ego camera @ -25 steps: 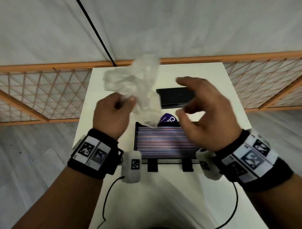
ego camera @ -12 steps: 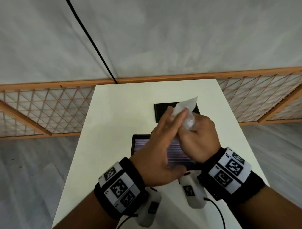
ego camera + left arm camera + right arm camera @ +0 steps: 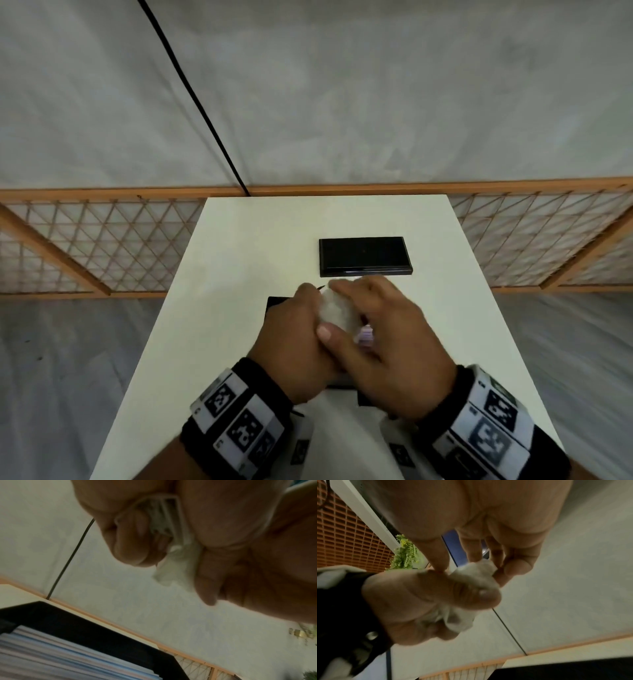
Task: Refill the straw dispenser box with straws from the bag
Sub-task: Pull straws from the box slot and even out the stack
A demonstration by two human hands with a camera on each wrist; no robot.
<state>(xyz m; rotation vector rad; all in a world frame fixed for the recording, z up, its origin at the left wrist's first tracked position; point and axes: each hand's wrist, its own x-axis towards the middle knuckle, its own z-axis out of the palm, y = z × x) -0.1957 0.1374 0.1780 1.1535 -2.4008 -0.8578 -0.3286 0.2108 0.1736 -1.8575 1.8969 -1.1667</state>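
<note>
The crumpled bag (image 3: 337, 308) is being squeezed by left hand (image 3: 294, 346) and right hand (image 3: 394, 346), fingers curled tight, over the straw-filled dispenser box (image 3: 85, 635).

The supporting surface is a white rectangular table (image 3: 239, 291), its far edge against a wooden lattice fence. Two items lie directly on the tabletop. A flat black lid (image 3: 364, 256) lies near the far end, right of centre. The black straw dispenser box (image 3: 275, 303) sits nearer the person, well apart from the lid; most of it is hidden. Inside it, the left wrist view shows straws (image 3: 51, 655) stacked lengthwise in layers.
</note>
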